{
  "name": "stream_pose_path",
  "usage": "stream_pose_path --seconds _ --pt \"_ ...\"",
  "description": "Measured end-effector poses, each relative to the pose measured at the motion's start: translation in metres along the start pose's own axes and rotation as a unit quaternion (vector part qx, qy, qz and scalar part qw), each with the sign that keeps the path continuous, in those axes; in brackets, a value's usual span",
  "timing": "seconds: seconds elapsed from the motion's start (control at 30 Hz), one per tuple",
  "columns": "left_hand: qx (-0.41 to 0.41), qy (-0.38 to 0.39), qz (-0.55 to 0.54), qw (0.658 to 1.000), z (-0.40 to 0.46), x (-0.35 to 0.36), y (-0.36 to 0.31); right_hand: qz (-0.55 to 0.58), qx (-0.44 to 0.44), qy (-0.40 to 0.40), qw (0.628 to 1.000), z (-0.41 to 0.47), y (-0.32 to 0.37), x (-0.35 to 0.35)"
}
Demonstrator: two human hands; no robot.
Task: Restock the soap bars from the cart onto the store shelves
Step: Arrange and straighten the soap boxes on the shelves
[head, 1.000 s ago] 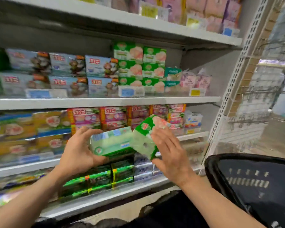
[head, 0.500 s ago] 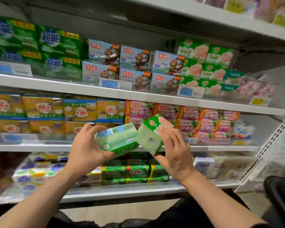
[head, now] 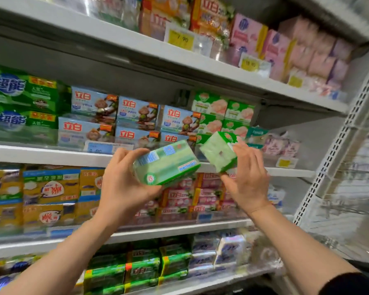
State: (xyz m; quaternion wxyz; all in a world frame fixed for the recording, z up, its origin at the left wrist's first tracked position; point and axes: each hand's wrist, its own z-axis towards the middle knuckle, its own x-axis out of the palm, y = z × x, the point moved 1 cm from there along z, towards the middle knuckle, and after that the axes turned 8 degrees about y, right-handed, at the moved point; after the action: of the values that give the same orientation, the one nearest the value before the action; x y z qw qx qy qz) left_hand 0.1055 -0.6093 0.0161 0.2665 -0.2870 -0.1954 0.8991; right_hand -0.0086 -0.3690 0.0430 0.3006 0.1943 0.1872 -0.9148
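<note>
Two green soap packs in hand, both held up in front of the shelving, level with the edge of the second shelf (head: 51, 155).

Left pack (head: 166, 162): long side facing the camera, tilted, barcode end up-left. Left hand (head: 124, 188) cups it from below and behind; the grip is curled round the pack, thumb under the near lower edge, fingertips over the top left corner.

Right pack (head: 218, 151): turned end-on, pale green end face toward the camera, top corner nearest the shelf. Right hand (head: 248, 179) holds it from the right side; the grip is pinching it, fingers along the right face, thumb at the lower corner. The two packs are just beside each other; cannot tell if they touch.

Judgement: both are raised toward the matching stack, so the hold leaves the far faces free to slide in.

Matching stack (head: 222, 116): green-and-white boxes with a pink picture, on the second shelf directly behind the right pack, stacked in rows. Its upper row sits lower than the shelf above, so there looks to be room on top.

Left of it on the same shelf: blue packs with a monkey picture (head: 134, 116), then dark green packs (head: 21, 99). A blue price tag (head: 99, 147) hangs on the edge.

Shelf above: pink boxes (head: 281, 52), yellow price tags (head: 180, 39). Shelf below: yellow-and-blue packs (head: 49, 188). Lowest shelf: bright green wrapped bars (head: 143, 267). The cart is not in view.
</note>
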Motion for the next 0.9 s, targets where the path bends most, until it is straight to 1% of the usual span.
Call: stream_pose_path --seconds 0.1,0.23,0.3,0.4,0.47,0.53,0.57,0.63,0.7,0.73,0.77,0.83,0.9 --pt "0.016 -0.024 -0.010 1.000 0.019 -0.001 0.000 -0.035 0.004 0.025 0.999 0.031 -0.022 0.017" --pt "-0.001 -0.060 0.010 0.998 0.017 -0.003 0.025 -0.057 0.012 0.047 0.997 0.061 -0.029 0.044" --pt "-0.012 -0.084 0.015 0.996 0.014 -0.001 0.036 -0.073 0.037 0.064 0.995 0.070 -0.031 0.057" --pt "-0.025 -0.094 0.017 0.995 0.015 0.005 0.041 -0.024 0.073 0.079 0.994 0.072 -0.040 0.073" --pt "-0.020 -0.085 0.030 0.996 0.015 0.009 0.039 0.003 0.055 0.071 0.996 0.066 -0.047 0.076" --pt "-0.013 -0.077 0.034 0.996 0.014 0.013 0.038 0.051 0.043 0.081 0.994 0.062 -0.053 0.073" --pt "-0.012 -0.077 0.035 0.996 0.014 0.015 0.038 0.089 0.049 0.097 0.990 0.063 -0.058 0.070" --pt "-0.013 -0.080 0.032 0.996 0.015 0.016 0.037 0.176 0.104 0.155 0.967 0.070 -0.071 0.063" --pt "-0.011 -0.080 0.031 0.996 0.015 0.016 0.038 0.230 0.155 0.257 0.926 0.084 -0.081 0.058" --pt "-0.010 -0.078 0.032 0.996 0.015 0.015 0.038 0.236 0.151 0.297 0.913 0.093 -0.082 0.057" --pt "-0.008 -0.075 0.032 0.997 0.015 0.014 0.038 0.251 0.143 0.320 0.902 0.101 -0.082 0.057" --pt "-0.005 -0.071 0.034 0.997 0.015 0.013 0.040 0.284 0.138 0.338 0.887 0.113 -0.079 0.056" --pt "-0.005 -0.067 0.033 0.997 0.015 0.013 0.041 0.275 0.125 0.349 0.887 0.117 -0.081 0.055"
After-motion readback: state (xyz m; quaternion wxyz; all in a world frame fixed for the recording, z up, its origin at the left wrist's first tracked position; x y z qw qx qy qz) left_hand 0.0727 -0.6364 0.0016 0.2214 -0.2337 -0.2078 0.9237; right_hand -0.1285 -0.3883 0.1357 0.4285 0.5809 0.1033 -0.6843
